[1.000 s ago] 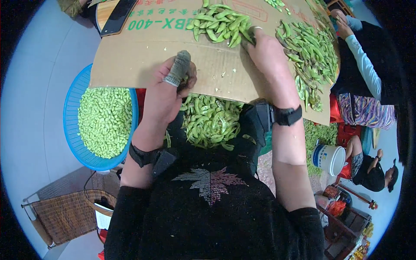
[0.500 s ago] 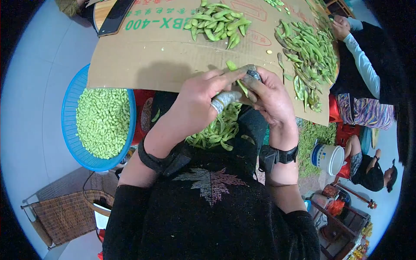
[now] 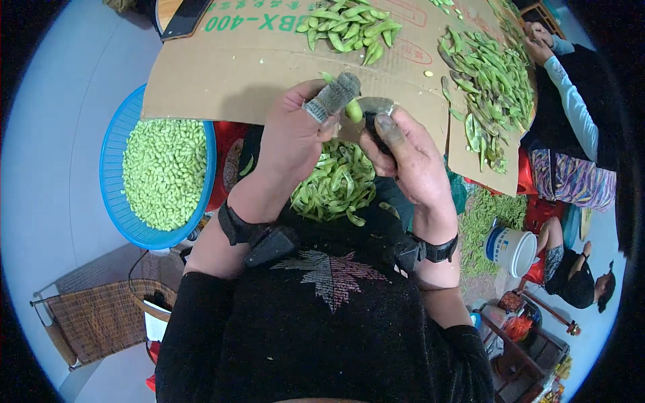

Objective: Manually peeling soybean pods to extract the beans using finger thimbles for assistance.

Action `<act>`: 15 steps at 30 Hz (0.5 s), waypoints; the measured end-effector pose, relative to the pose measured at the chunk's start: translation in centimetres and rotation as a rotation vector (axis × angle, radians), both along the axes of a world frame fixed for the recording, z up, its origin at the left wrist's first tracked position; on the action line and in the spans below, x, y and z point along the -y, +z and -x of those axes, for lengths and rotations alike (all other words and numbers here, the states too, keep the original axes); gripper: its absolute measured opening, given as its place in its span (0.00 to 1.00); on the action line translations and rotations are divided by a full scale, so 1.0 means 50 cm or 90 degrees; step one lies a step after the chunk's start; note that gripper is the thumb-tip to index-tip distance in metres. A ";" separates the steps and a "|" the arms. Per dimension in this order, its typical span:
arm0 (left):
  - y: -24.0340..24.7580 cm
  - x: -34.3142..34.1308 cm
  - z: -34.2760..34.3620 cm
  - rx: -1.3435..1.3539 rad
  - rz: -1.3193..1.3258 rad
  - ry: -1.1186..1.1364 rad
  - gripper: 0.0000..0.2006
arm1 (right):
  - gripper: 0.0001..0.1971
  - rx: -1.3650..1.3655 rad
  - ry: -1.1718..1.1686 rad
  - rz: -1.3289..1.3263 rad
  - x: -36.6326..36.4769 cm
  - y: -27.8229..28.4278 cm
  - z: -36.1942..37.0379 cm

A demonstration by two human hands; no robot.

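Observation:
My left hand [image 3: 289, 138] is closed on a green bean pod [image 3: 353, 111]. Its thumb wears a grey knitted cover and presses along the pod, whose other tip shows above the fingers. Close beside it, my right hand [image 3: 420, 161] has its thumb pressed to a finger with a dark wrap; whether anything is between them is hidden. Below both hands, a heap of opened green pods [image 3: 336, 178] lies on my lap. On the cardboard [image 3: 222, 67] ahead sits a pile of plump pods [image 3: 353, 30]. Flatter, partly browned pods [image 3: 494, 87] are spread at the right.
A blue basket [image 3: 107, 174] of shelled green beans [image 3: 164, 174] stands at left. A dark flat device [image 3: 185, 19] rests at the cardboard's far left. Another person's hands [image 3: 539, 43] are at the far right. A white bucket [image 3: 514, 250] stands near pods on the floor.
My hands have moved apart slightly. My left thumb has risen over the pod, while my right fingers have drawn back from it. The view has shifted a little.

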State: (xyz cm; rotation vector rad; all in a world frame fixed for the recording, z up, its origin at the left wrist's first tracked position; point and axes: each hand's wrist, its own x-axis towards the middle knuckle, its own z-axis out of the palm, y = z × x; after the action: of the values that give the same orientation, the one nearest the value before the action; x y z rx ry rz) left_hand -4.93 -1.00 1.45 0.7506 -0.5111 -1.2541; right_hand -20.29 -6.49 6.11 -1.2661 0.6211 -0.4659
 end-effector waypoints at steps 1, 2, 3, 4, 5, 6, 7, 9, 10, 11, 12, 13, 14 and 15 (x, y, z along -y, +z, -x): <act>0.000 0.001 0.004 -0.002 -0.001 0.000 0.09 | 0.14 0.003 0.003 -0.001 0.000 -0.002 0.001; 0.002 0.003 0.009 -0.018 0.000 0.003 0.10 | 0.14 0.002 0.002 -0.002 0.002 -0.003 0.003; 0.002 0.003 0.011 -0.035 0.000 0.007 0.11 | 0.14 0.002 0.023 -0.011 0.004 -0.005 0.005; 0.000 0.001 0.010 -0.034 -0.001 0.010 0.11 | 0.14 0.004 0.046 -0.020 0.006 -0.006 0.006; -0.002 -0.001 0.007 0.007 0.012 0.008 0.11 | 0.14 0.005 0.049 -0.021 0.007 -0.006 0.008; -0.003 -0.003 0.006 0.047 0.026 0.006 0.12 | 0.14 0.031 0.053 -0.086 0.008 -0.005 0.009; -0.003 -0.003 0.007 0.044 0.027 0.006 0.12 | 0.14 0.052 0.053 -0.149 0.008 -0.003 0.010; -0.001 0.000 0.012 0.046 0.038 0.026 0.13 | 0.14 0.056 0.036 -0.185 0.007 0.000 0.008; 0.007 0.001 0.018 0.047 0.036 0.028 0.13 | 0.14 0.066 0.021 -0.225 0.006 -0.001 0.007; 0.018 0.004 0.025 0.079 0.008 0.075 0.07 | 0.14 0.067 0.023 -0.226 0.008 -0.004 0.008; 0.024 0.005 0.029 0.110 -0.020 0.123 0.03 | 0.14 0.078 0.027 -0.251 0.010 -0.006 0.011; 0.024 0.005 0.029 0.111 -0.021 0.123 0.03 | 0.13 0.090 0.030 -0.276 0.012 -0.008 0.013; 0.024 0.004 0.029 0.130 -0.001 0.114 0.04 | 0.13 0.090 0.031 -0.277 0.012 -0.011 0.012; 0.024 0.004 0.030 0.150 0.019 0.105 0.05 | 0.13 0.068 0.033 -0.223 0.011 -0.013 0.010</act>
State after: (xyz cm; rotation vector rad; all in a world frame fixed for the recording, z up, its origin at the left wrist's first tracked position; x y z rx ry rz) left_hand -6.42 -1.19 2.66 0.9017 -0.6446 -1.0093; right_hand -20.77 -7.05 5.47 -0.9161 0.5506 -0.3612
